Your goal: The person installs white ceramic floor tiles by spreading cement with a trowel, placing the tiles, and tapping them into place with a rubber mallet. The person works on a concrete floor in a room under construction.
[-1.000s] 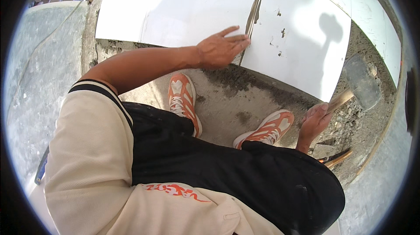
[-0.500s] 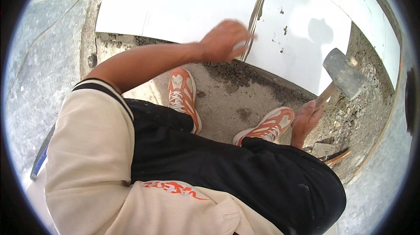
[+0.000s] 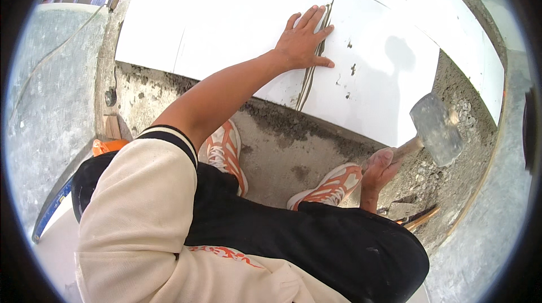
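Note:
My left hand [image 3: 304, 42] lies with spread fingers on the large white floor tiles [image 3: 220, 15], right at the seam between two of them. Grey-brown mortar [image 3: 309, 86] is smeared along that seam under and beside the fingers. At the right, my right hand [image 3: 381, 170] is wrapped round the wooden handle of a rubber mallet [image 3: 436, 129]. The mallet's dark grey head hangs over rough mortar, just off the tile's right corner. Small mortar spots [image 3: 353, 69] dot the right-hand tile.
Rubble and loose mortar [image 3: 468, 117] lie along the right side, by a bluish-grey wall [image 3: 502, 213]. My shoes [image 3: 333, 185] stand on the bare concrete strip [image 3: 271, 156] below the tile edge. A blue-edged tool [image 3: 52, 210] and an orange object [image 3: 110, 146] are at the left.
My left hand has moved up from the tiles' near edge and now rests flat with fingers spread. The mallet has come slightly lower and to the left, still in my right hand.

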The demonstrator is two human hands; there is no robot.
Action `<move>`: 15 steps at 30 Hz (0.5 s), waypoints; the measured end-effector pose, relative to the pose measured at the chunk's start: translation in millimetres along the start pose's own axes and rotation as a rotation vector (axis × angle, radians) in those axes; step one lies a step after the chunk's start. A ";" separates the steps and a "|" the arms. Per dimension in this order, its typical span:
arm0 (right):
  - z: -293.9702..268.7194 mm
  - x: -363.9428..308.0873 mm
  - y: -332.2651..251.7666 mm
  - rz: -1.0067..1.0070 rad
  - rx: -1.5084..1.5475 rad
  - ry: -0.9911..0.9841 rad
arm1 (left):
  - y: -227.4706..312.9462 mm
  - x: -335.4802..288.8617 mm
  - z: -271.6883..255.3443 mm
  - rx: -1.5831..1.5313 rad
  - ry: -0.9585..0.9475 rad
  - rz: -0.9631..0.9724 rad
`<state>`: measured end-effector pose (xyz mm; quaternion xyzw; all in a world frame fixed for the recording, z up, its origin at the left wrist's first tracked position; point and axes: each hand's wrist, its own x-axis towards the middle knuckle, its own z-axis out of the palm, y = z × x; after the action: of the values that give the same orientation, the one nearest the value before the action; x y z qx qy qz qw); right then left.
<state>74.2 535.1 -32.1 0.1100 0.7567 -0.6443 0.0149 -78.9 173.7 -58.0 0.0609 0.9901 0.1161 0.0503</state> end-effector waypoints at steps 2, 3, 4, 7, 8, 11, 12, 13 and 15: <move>5.0 12.9 2.7 0.015 -0.224 -0.046 | -1.5 9.3 -4.9 -0.022 -0.013 0.006; 8.6 20.6 3.3 0.013 -0.488 -0.089 | -4.1 16.0 -3.5 -0.043 0.017 0.002; 11.7 28.2 4.5 0.011 -0.753 -0.129 | -5.5 23.1 0.6 -0.066 0.046 -0.003; 11.3 40.9 1.5 0.031 -0.600 -0.072 | -9.8 48.8 6.3 -0.048 0.119 -0.029; 12.4 42.9 -7.5 0.018 -0.530 -0.025 | -10.7 57.9 10.8 -0.032 0.134 -0.037; 13.2 59.4 -22.7 0.041 -0.331 -0.029 | -15.4 92.5 11.5 -0.027 0.154 -0.115; 13.8 66.0 -27.8 0.047 -0.270 -0.036 | -17.6 101.8 11.8 -0.018 0.171 -0.118; 21.2 71.4 -40.3 0.127 -0.159 -0.051 | -21.8 107.2 12.4 -0.003 0.181 -0.125; 37.7 77.1 -61.1 0.043 -0.111 0.009 | -34.2 109.9 13.4 0.028 0.178 -0.141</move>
<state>-16.9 500.7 8.1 0.1282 0.7888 -0.6003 0.0315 -189.6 158.3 -88.4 -0.0187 0.9940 0.1032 -0.0306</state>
